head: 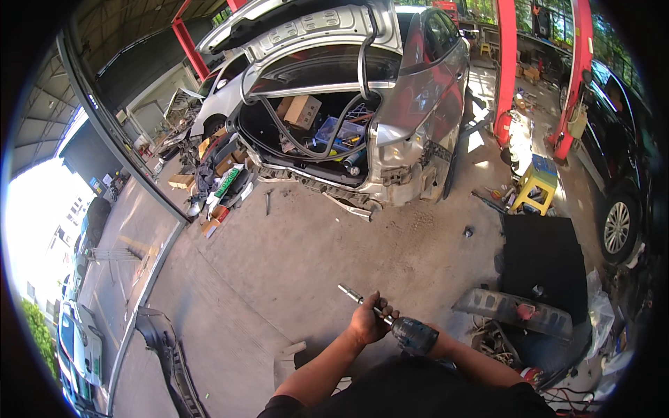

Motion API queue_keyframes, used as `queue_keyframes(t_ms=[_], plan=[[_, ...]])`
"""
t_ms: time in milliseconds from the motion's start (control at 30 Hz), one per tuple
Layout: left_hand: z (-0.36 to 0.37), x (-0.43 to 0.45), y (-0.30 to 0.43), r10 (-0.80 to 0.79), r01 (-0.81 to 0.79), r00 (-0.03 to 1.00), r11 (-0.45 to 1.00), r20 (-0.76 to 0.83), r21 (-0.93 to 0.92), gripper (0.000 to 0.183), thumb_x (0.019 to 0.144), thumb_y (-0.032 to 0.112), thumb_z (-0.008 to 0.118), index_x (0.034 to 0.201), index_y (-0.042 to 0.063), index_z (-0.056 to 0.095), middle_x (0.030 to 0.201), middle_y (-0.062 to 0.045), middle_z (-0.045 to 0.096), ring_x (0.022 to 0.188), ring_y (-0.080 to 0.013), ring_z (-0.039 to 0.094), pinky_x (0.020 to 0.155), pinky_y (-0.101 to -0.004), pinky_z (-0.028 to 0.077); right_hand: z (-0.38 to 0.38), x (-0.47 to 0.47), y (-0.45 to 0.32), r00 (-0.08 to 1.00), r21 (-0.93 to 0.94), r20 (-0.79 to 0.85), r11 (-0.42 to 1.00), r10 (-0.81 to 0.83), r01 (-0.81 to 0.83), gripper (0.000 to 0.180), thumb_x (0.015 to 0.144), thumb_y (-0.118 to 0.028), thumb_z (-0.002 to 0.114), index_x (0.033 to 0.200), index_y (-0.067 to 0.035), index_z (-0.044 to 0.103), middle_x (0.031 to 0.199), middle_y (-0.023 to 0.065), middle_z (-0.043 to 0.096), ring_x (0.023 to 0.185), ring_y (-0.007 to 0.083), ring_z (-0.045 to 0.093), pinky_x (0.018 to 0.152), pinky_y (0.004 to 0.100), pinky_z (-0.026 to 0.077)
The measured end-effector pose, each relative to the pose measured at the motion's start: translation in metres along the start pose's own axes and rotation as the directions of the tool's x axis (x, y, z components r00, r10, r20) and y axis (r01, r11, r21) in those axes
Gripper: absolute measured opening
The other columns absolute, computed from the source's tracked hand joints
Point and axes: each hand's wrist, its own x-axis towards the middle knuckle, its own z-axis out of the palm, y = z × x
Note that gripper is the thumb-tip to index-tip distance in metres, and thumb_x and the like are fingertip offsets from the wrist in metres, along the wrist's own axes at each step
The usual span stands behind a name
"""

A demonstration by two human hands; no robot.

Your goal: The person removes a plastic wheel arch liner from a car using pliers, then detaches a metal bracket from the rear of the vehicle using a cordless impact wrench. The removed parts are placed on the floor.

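My left hand (368, 320) is closed around the socket extension (352, 294) on the front of a cordless impact wrench (414, 335). The socket end points away from me, up and to the left. My right hand (440, 342) is at the tool's rear, largely hidden behind its body, apparently on the handle. Ahead stands a grey car (397, 151) with its rear bumper off and the trunk lid (313, 28) raised. A loose rubber seal (292, 141) hangs across the trunk opening, and inside lie a cardboard box (302, 112) and a blue plastic basket (337, 131).
A yellow stool (534, 188) and red lift posts (505, 62) stand to the right, near a black car (622, 172). A black mat (543, 261) and a removed panel (517, 312) lie at lower right. A bumper part (170, 355) is at lower left, boxes and car parts (222, 177) further up.
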Motion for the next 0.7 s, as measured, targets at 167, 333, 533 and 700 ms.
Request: queue_keyframes(t_ms=[167, 333, 533, 700], plan=[[0.017, 0.065, 0.068, -0.053, 0.068, 0.995, 0.98, -0.087, 0.188, 0.03, 0.105, 0.031, 0.057, 0.084, 0.011, 0.049, 0.072, -0.004, 0.046, 0.067, -0.0206, 0.051, 0.085, -0.0448, 0.053, -0.002, 0.07, 0.031, 0.993, -0.29, -0.116, 0.957, -0.031, -0.004, 0.041, 0.091, -0.02, 0.073, 0.131, -0.012, 0.065, 0.124, 0.0112, 0.071, 0.118, 0.0276, 0.066, 0.103, 0.0401, 0.051], [-0.001, 0.154, 0.146, -0.06, 0.108, 0.982, 0.958, -0.181, 0.265, 0.023, 0.105, 0.028, 0.059, 0.098, 0.006, 0.057, 0.085, -0.007, 0.058, 0.08, -0.0252, 0.061, 0.09, -0.0476, 0.055, -0.011, 0.161, 0.053, 0.944, -0.058, -0.255, 0.971, 0.21, -0.232, 0.049, 0.086, -0.022, 0.075, 0.131, -0.01, 0.061, 0.126, 0.0139, 0.069, 0.116, 0.0317, 0.067, 0.1, 0.0399, 0.052], [-0.042, 0.209, 0.266, -0.083, 0.241, 0.965, 0.655, -0.25, 0.716, 0.034, 0.107, 0.034, 0.054, 0.119, 0.003, 0.06, 0.112, -0.014, 0.069, 0.1, -0.0263, 0.069, 0.095, -0.0401, 0.054, -0.013, 0.285, 0.075, 0.874, 0.014, -0.325, 0.926, 0.361, -0.378, 0.05, 0.081, -0.027, 0.082, 0.124, -0.009, 0.065, 0.112, 0.016, 0.075, 0.107, 0.0361, 0.071, 0.095, 0.0429, 0.053], [-0.062, 0.248, 0.364, -0.128, 0.229, 0.973, 0.38, -0.194, 0.896, 0.037, 0.108, 0.034, 0.053, 0.124, 0.002, 0.061, 0.118, -0.013, 0.072, 0.107, -0.0234, 0.069, 0.094, -0.0356, 0.052, 0.006, 0.356, 0.094, 0.781, 0.061, -0.503, 0.916, 0.371, -0.396, 0.049, 0.079, -0.029, 0.083, 0.121, -0.009, 0.065, 0.108, 0.0175, 0.074, 0.106, 0.0378, 0.07, 0.094, 0.0439, 0.054]])
